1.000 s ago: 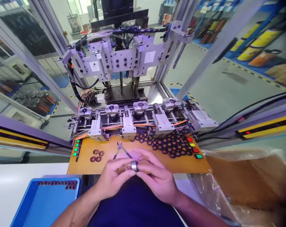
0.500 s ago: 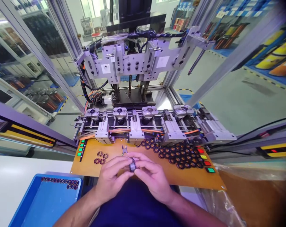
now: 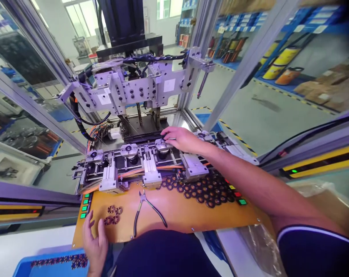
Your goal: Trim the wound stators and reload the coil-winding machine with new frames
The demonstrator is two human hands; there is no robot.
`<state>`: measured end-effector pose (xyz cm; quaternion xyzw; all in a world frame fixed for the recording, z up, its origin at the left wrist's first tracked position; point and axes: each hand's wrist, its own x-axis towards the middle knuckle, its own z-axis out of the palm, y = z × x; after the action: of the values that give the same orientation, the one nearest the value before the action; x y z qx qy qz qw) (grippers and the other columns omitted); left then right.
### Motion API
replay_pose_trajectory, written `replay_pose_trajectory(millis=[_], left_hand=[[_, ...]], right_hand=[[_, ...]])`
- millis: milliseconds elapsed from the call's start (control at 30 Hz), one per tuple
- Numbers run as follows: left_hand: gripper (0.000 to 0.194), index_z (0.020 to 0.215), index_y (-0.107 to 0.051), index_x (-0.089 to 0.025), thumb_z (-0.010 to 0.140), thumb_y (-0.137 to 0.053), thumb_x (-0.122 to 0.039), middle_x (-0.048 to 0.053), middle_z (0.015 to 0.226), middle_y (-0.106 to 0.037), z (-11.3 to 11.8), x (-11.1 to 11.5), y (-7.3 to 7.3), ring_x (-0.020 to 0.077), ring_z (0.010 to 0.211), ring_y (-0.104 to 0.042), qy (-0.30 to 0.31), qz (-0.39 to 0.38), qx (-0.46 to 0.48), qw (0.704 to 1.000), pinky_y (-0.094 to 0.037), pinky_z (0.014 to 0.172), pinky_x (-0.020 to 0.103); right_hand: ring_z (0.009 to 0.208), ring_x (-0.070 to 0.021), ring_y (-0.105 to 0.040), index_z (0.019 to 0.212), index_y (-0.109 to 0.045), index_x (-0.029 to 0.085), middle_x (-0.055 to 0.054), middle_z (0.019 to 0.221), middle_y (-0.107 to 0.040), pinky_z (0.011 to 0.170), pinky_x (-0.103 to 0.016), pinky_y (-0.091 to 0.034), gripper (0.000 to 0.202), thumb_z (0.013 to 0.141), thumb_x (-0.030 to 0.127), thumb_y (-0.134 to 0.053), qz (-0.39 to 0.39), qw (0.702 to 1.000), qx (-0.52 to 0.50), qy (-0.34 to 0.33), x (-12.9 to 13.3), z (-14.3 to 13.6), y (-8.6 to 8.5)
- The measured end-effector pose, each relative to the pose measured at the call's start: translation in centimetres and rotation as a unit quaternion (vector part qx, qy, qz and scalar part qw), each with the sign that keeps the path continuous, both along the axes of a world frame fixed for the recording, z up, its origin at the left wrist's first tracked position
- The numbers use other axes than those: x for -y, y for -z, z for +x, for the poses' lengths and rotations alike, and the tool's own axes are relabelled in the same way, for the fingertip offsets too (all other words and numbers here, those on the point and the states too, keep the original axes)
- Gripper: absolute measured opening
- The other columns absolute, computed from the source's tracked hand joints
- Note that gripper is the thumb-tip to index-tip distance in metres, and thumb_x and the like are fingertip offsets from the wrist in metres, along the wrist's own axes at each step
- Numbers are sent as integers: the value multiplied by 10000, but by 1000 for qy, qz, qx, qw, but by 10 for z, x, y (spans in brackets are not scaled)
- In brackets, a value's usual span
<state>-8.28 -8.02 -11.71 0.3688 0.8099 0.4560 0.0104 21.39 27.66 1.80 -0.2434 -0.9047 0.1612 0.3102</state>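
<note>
Beyond the cutting pliers (image 3: pixel 143 197), on the side away from the person and off to the person's right, the right hand (image 3: pixel 183 139) reaches down over the third clamping fixture (image 3: pixel 162 147) from the left. Its fingers draw in close at the fixture's top, touching what appears to be a small dark part (image 3: pixel 163 135); they hide too much for me to tell whether they grip it or merely press on it. That part lies directly at the fingertips, with the forearm slanting in from the person's right, so the right hand is much the nearer one.

Left of the pliers and closer to the person, the left hand (image 3: pixel 96 246) holds nothing I can see, its fingers spread beside four copper-coloured slotted rings (image 3: pixel 116 216). The pliers lie on the orange panel (image 3: pixel 180 219) with their long axis running away from the person, cutting end towards the fixtures, handles splayed back.
</note>
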Motion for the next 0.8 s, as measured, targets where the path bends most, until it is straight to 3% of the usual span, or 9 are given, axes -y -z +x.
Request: replay_pose_trajectory(millis=[100, 200, 533, 800], left_hand=[[593, 1398, -451, -183, 890, -546, -474, 184, 1378, -538, -2, 3, 18, 342, 1176, -579, -18, -4, 23, 1000, -467, 1001, 553], [603, 1415, -423, -190, 895, -542, -471, 180, 1395, -524, -2, 4, 23, 348, 1235, -548, -17, -6, 39, 999, -456, 1025, 547], [601, 1414, -424, -201, 890, -552, -467, 167, 1393, -531, -3, 2, 23, 356, 1241, -545, 2, -32, 34, 999, -440, 1042, 552], [614, 1401, -442, -196, 874, -568, -486, 162, 1395, -531, -3, 2, 24, 336, 1250, -547, -8, -37, 32, 999, -427, 1070, 525]], right_hand=[[953, -218, -688, 837, -763, 161, -79, 1072, -719, 903, -383, -553, 180, 844, 115, -589, 18, 998, 57, -23, -8, 0, 5], [973, -225, -679, 877, -768, 156, -82, 1078, -719, 906, -392, -551, 203, 858, 111, -571, 34, 994, 98, -31, -9, 1, 6], [942, -247, -646, 840, -764, 122, -94, 973, -726, 816, -375, -547, 189, 824, 81, -581, 63, 981, 182, -17, -13, -8, 0], [964, -250, -654, 866, -768, 119, -110, 1045, -722, 839, -385, -556, 209, 873, 104, -559, 84, 977, 195, -16, -8, -7, 2]])
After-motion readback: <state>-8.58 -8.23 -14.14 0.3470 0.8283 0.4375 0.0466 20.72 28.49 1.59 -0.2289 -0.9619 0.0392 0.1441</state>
